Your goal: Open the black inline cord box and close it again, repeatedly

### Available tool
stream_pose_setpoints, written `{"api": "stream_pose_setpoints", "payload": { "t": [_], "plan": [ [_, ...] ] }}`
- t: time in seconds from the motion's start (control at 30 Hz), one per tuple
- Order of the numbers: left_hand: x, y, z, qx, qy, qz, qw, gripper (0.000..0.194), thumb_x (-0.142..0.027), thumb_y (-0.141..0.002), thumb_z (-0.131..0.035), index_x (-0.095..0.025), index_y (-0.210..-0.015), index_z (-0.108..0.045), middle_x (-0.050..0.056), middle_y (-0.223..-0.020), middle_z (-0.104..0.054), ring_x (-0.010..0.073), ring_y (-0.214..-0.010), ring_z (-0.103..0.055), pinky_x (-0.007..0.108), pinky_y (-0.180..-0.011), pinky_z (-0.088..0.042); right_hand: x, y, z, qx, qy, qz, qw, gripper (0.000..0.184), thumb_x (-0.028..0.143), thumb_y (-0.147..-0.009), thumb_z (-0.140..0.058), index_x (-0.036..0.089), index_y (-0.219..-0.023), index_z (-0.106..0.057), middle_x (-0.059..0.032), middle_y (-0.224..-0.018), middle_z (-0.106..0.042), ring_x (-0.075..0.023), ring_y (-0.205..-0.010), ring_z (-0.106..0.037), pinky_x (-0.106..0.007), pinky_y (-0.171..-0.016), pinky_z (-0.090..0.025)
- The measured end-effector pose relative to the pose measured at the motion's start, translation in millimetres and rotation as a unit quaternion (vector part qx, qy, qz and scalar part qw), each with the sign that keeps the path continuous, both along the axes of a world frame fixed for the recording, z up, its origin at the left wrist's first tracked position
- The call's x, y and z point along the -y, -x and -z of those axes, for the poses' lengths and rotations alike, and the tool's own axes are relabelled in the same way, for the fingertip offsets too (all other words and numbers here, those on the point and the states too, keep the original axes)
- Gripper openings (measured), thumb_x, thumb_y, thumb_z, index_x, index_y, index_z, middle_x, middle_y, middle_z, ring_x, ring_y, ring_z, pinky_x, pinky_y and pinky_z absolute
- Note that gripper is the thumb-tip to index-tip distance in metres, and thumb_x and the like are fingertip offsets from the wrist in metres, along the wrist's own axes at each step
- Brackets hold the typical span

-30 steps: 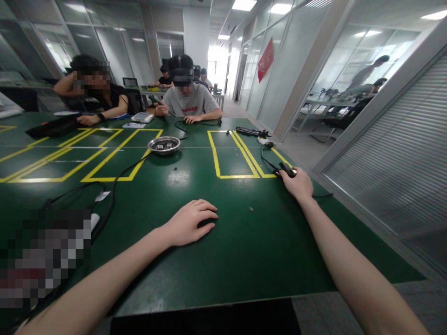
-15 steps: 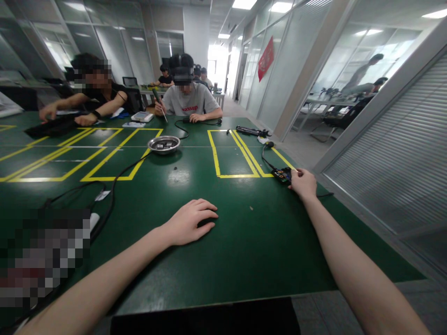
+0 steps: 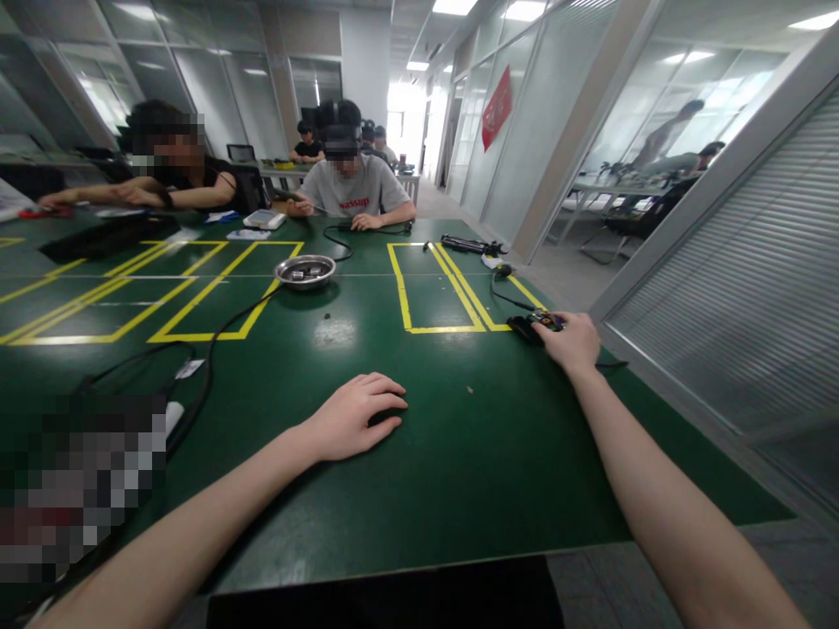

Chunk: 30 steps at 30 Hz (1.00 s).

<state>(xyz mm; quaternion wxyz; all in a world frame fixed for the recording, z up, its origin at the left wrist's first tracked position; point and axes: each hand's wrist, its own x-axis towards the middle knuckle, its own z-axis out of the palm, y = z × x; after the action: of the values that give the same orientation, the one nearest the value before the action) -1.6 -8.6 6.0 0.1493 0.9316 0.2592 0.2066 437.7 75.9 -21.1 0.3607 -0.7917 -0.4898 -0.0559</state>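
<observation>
My right hand [image 3: 572, 341] is closed on a small circuit board [image 3: 549, 321] with coloured parts, near the table's right edge. Just left of the board, a black casing piece [image 3: 523, 330] lies against the yellow tape; whether it is joined to the board I cannot tell. A black cable [image 3: 504, 299] runs from behind towards the board. My left hand [image 3: 363, 418] rests palm down on the green table [image 3: 446, 489], fingers spread and holding nothing.
A steel bowl [image 3: 305, 273] holds small metal parts. Yellow tape frames [image 3: 446, 330] mark the table. A folded black tripod [image 3: 472, 245] lies far right. A black cable [image 3: 211, 371] crosses the left side. Two people sit opposite, with a black tray [image 3: 105, 236] by one.
My right hand has turned slightly, and the circuit board has shifted right, now showing apart from the black casing piece. My left hand stays put. The person opposite has lowered a tool.
</observation>
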Motion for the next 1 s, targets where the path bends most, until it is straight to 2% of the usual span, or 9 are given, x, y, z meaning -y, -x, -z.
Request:
{"api": "stream_pose_setpoints", "payload": {
  "t": [0.13,0.27,0.33,0.5,0.57,0.63,0.77,0.87,1.0],
  "plan": [
    [-0.1,0.0,-0.1,0.001,0.002,0.000,1.000,0.020,-0.026,-0.100,-0.060,-0.023,-0.114,-0.074,0.009,-0.126,-0.072,0.0257,-0.120,-0.065,0.046,-0.105,-0.052,-0.2,6.9,5.3,0.029,0.055,0.029,0.998,0.044,0.048,-0.075,-0.076,0.022,-0.111,-0.079,-0.0132,-0.104,-0.077,-0.0340,-0.098,-0.072,-0.042,-0.081,-0.057],
    [-0.5,-0.5,0.2,-0.001,0.000,-0.002,1.000,0.019,-0.026,-0.099,-0.061,-0.022,-0.114,-0.073,0.009,-0.126,-0.072,0.0259,-0.120,-0.065,0.046,-0.104,-0.053,0.7,19.2,-4.2,0.044,0.112,0.019,0.993,0.048,0.050,-0.077,-0.077,0.020,-0.115,-0.079,-0.0155,-0.106,-0.079,-0.0364,-0.097,-0.073,-0.043,-0.079,-0.057],
    [-0.6,-0.6,0.1,-0.002,-0.004,-0.002,1.000,0.019,-0.026,-0.099,-0.061,-0.022,-0.113,-0.073,0.009,-0.126,-0.072,0.0256,-0.120,-0.065,0.046,-0.104,-0.053,2.3,29.9,-10.1,0.056,0.131,-0.024,0.989,0.050,0.052,-0.077,-0.077,0.020,-0.116,-0.079,-0.0150,-0.110,-0.078,-0.0371,-0.101,-0.073,-0.043,-0.080,-0.057],
    [0.1,-1.1,-0.7,-0.006,-0.007,-0.007,1.000,0.019,-0.026,-0.099,-0.061,-0.022,-0.114,-0.072,0.008,-0.125,-0.073,0.0256,-0.118,-0.066,0.045,-0.103,-0.053,10.0,73.5,-16.3,0.070,0.116,-0.218,0.966,0.045,0.050,-0.079,-0.078,0.020,-0.112,-0.078,-0.0116,-0.111,-0.078,-0.0333,-0.103,-0.072,-0.042,-0.086,-0.057],
    [0.3,-1.6,-0.9,-0.005,-0.006,-0.010,1.000,0.022,-0.025,-0.099,-0.060,-0.022,-0.118,-0.070,0.008,-0.126,-0.072,0.0256,-0.119,-0.066,0.045,-0.104,-0.053,16.5,95.1,-17.9,0.065,0.103,-0.316,0.941,0.044,0.046,-0.078,-0.080,0.020,-0.113,-0.077,-0.0104,-0.112,-0.078,-0.0310,-0.103,-0.073,-0.042,-0.088,-0.057],
    [0.2,-2.1,-1.3,0.007,-0.010,-0.017,1.000,0.026,-0.026,-0.099,-0.060,-0.022,-0.125,-0.067,0.009,-0.129,-0.071,0.0259,-0.121,-0.065,0.045,-0.105,-0.052,26.4,118.1,-21.2,0.063,0.089,-0.420,0.901,0.046,0.043,-0.076,-0.083,0.019,-0.115,-0.076,-0.0098,-0.114,-0.076,-0.0290,-0.103,-0.072,-0.041,-0.092,-0.056],
    [0.7,-3.2,-4.9,0.055,-0.034,-0.042,0.997,0.035,-0.032,-0.095,-0.067,-0.020,-0.127,-0.064,0.012,-0.129,-0.069,0.0284,-0.120,-0.063,0.045,-0.102,-0.052,54.4,165.5,-28.5,0.065,0.081,-0.608,0.787,0.046,0.041,-0.077,-0.084,0.020,-0.117,-0.074,-0.0055,-0.102,-0.072,-0.0221,-0.091,-0.071,-0.033,-0.083,-0.056],
    [2.6,-3.8,-8.7,0.059,-0.033,-0.033,0.997,0.035,-0.040,-0.088,-0.074,-0.019,-0.114,-0.064,0.009,-0.109,-0.071,0.0266,-0.102,-0.066,0.043,-0.094,-0.053,72.5,192.2,-28.2,0.061,0.084,-0.686,0.720,0.048,0.042,-0.073,-0.088,0.020,-0.114,-0.075,-0.0052,-0.101,-0.071,-0.0211,-0.088,-0.071,-0.031,-0.080,-0.056],
    [4.4,-3.5,-10.7,0.037,-0.009,-0.024,0.999,0.043,-0.042,-0.082,-0.077,-0.019,-0.114,-0.061,0.006,-0.099,-0.069,0.0245,-0.091,-0.065,0.042,-0.091,-0.051,79.5,199.6,-25.1,0.018,0.048,-0.709,0.703,0.047,0.040,-0.075,-0.087,0.021,-0.116,-0.073,-0.0074,-0.110,-0.071,-0.0224,-0.097,-0.071,-0.032,-0.087,-0.056]
  ]
}}
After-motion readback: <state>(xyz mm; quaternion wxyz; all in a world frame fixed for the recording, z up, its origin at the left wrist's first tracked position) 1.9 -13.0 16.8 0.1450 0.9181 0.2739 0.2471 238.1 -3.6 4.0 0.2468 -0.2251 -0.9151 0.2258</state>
